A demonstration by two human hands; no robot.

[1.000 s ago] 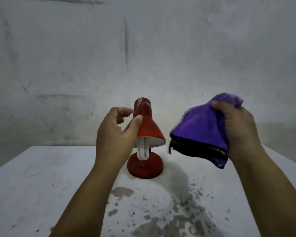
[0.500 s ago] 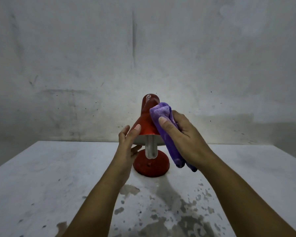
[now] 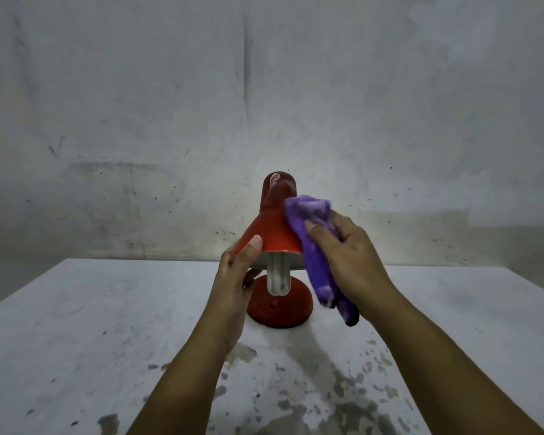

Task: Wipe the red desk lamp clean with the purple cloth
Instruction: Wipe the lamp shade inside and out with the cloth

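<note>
Head | 1 lamp [image 3: 272, 227]: left hand [image 3: 237, 274] holds | 1 cloth [image 3: 314, 246]: right hand [image 3: 346, 255] grips

One head-worn camera is looking forward and slightly down from close range, facing the white table [image 3: 107, 324] and the wall [image 3: 170, 105] behind.

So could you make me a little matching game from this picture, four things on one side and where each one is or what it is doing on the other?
Things:
1. purple cloth
2. left hand
3. white bulb
4. lamp base

States:
A. stands on the table
B. hangs down under the red shade
C. grips the shade's rim
D. held against the shade by the right hand

Pairs: 1-D, 2-C, 3-B, 4-A
</note>
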